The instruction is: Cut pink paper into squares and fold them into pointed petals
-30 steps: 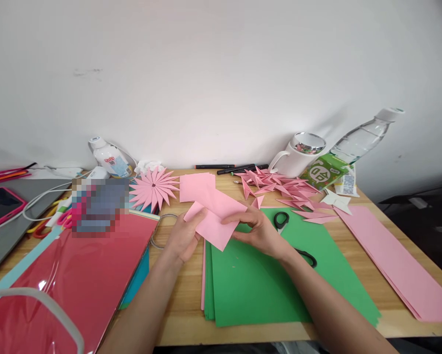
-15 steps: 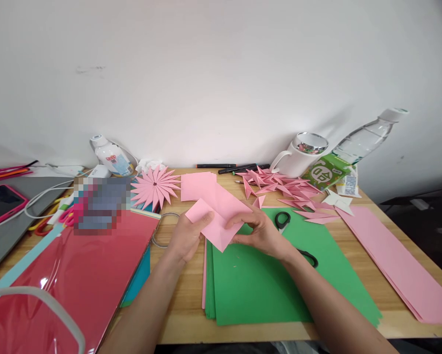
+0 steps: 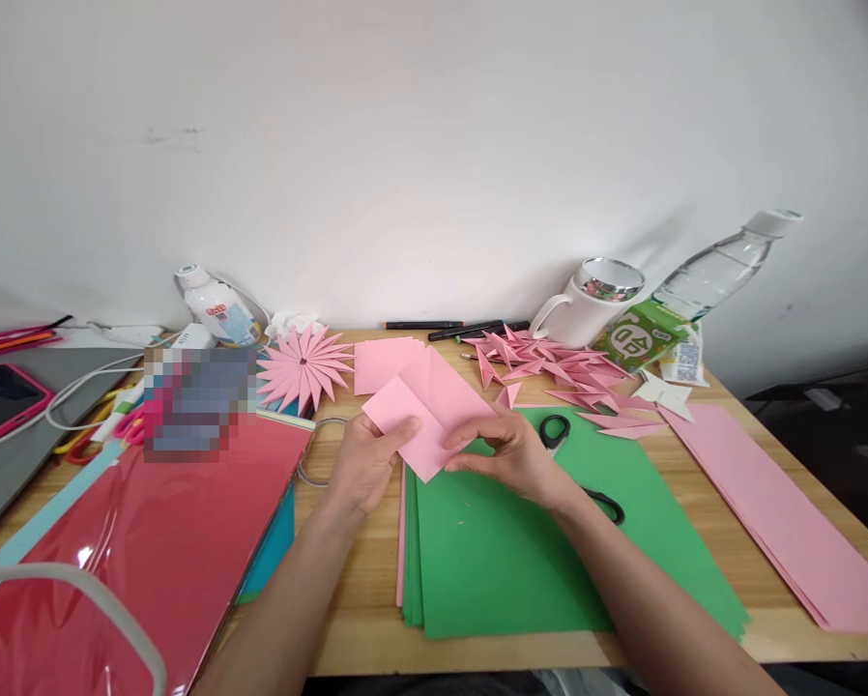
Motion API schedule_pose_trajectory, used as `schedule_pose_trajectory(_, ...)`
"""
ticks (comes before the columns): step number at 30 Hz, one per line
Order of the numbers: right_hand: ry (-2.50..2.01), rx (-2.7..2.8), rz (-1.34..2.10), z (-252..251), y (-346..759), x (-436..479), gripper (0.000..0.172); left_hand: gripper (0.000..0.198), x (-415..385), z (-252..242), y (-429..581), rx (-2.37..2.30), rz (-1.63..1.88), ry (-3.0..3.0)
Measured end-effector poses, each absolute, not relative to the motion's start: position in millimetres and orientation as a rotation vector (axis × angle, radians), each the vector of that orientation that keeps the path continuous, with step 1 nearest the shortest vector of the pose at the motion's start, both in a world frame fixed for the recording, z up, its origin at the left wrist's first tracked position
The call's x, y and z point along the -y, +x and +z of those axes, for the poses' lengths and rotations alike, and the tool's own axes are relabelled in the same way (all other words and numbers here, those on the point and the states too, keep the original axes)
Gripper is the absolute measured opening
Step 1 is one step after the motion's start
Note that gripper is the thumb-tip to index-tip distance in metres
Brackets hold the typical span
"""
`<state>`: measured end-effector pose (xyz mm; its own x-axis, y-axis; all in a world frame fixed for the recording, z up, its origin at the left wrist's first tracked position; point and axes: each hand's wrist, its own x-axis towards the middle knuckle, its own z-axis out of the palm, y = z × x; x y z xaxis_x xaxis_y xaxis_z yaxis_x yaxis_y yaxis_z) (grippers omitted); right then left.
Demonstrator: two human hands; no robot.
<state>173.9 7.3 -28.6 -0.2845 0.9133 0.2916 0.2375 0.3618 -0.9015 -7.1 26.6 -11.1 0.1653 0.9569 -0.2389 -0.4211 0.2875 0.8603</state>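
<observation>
Between my hands is a creased pink paper square (image 3: 425, 387), held above the left edge of the green paper stack (image 3: 513, 570). My left hand (image 3: 372, 454) grips its left part, thumb on top. At the paper's right side, my right hand (image 3: 506, 449) pinches the edge between thumb and fingers. The lower part of the sheet is folded up in a flap. Just behind lie more pink squares (image 3: 383, 365). A folded pink paper star (image 3: 304, 362) is at the back left, and a pile of folded pink pieces (image 3: 564, 367) at the back right.
Black-handled scissors (image 3: 554, 432) rest on the green stack, partly under my right forearm. Behind stand a white mug (image 3: 583, 309), a green box (image 3: 633, 336) and a tilted bottle (image 3: 724, 266). Pink strips (image 3: 782, 512) lie right, a red sheet (image 3: 151, 541) left.
The lower corner of the pink paper has moved up and slightly left, and my right thumb has shifted a little left. Both hands keep hold of the sheet.
</observation>
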Motion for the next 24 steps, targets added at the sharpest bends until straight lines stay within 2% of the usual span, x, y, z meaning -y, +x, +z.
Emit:
schedule_pose_trajectory(12, -0.983, 1.755, 0.931, -25.2, 173.9, -6.6, 0.017, 0.051, -22.9, -6.4, -4.5, -0.912, 1.067, 0.73)
schedule_pose_trajectory(19, -0.979, 1.704, 0.945, -26.8, 174.9, -7.9, 0.013, 0.045, -24.0, -11.0, -6.2, -0.893, 1.059, 0.684)
schedule_pose_trajectory(24, -1.002, 1.594, 1.032, -26.8, 171.5, -8.7, 0.012, 0.051, -24.5, -5.8, -2.7, -0.834, 1.096, 0.674)
